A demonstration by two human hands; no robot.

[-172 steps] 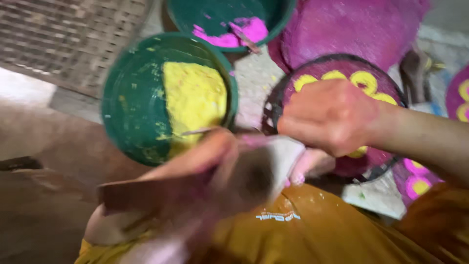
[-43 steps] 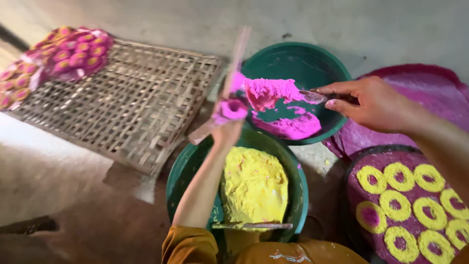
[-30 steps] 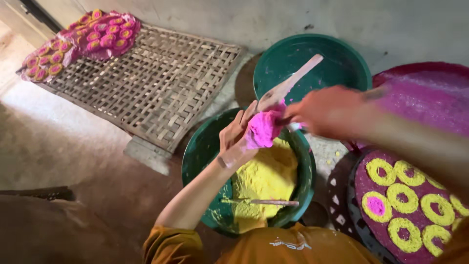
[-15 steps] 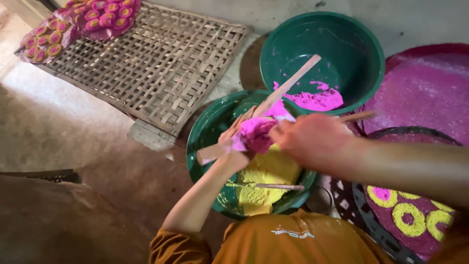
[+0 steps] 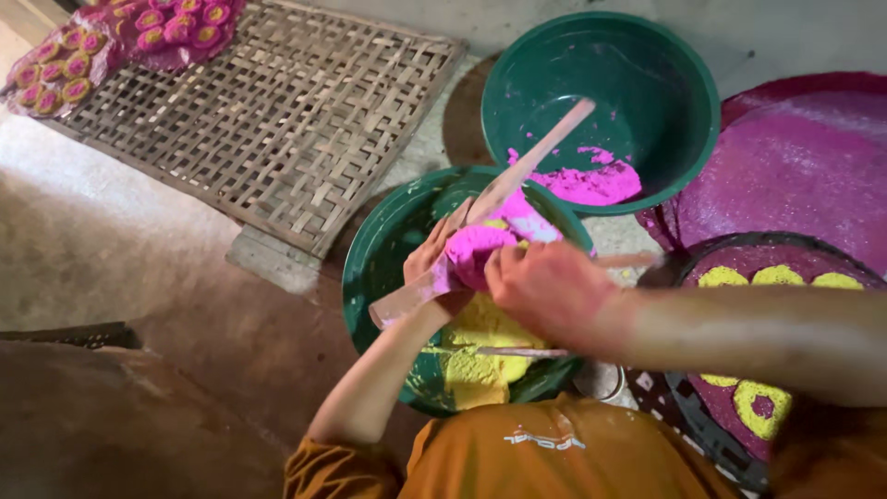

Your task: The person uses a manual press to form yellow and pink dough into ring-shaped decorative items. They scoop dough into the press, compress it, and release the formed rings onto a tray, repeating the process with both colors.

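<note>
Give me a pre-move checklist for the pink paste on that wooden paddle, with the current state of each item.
1. Wooden paddle supported: ok, left hand holds it from beneath.
2. Pink paste sitting on the paddle: ok, a lump rests there.
3. Right hand on the paste: ok, fingers press it.
4. Catch below for drips: ok, the bowl of yellow paste lies under the hands.
5. Pink supply left: ok, some in the far green bowl.
6. Thin stick secure in the yellow bowl: cannot tell.
</note>
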